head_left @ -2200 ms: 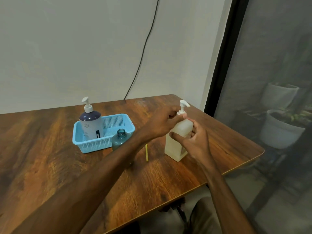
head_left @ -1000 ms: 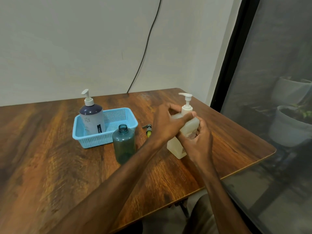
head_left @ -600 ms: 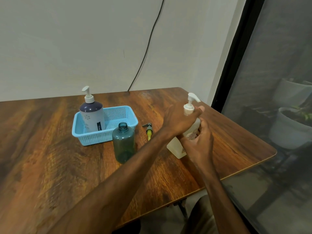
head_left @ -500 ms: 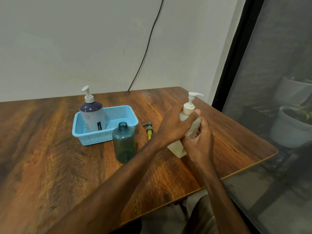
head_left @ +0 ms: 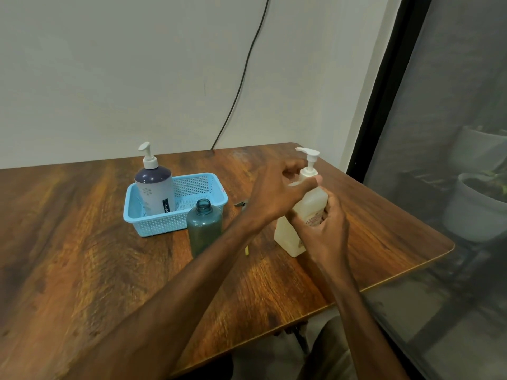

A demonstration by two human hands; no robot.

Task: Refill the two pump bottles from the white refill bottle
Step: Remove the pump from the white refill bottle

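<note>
A cream-white pump bottle [head_left: 288, 237] stands on the wooden table [head_left: 82, 256], leaning a little to the right. My right hand [head_left: 326, 231] grips its body from the right. My left hand [head_left: 277, 193] holds the bottle's neck, thumb against the white pump collar [head_left: 308, 171]. The pump nozzle points left. A teal bottle [head_left: 204, 226] with no cap stands open to the left. A grey and navy pump bottle [head_left: 156, 187] stands in a light blue basket [head_left: 175, 223]. A loose pump head [head_left: 242, 204] lies on the table, mostly hidden behind my left wrist.
The table's right edge [head_left: 411, 272] runs close beside the cream bottle. A black cable [head_left: 241, 78] hangs down the wall behind. Beyond a dark screen on the right stand plant pots [head_left: 477, 207].
The pump nozzle on the cream bottle has turned from pointing right to pointing left. My left hand has shifted its hold around the neck. My right hand keeps its hold on the body.
</note>
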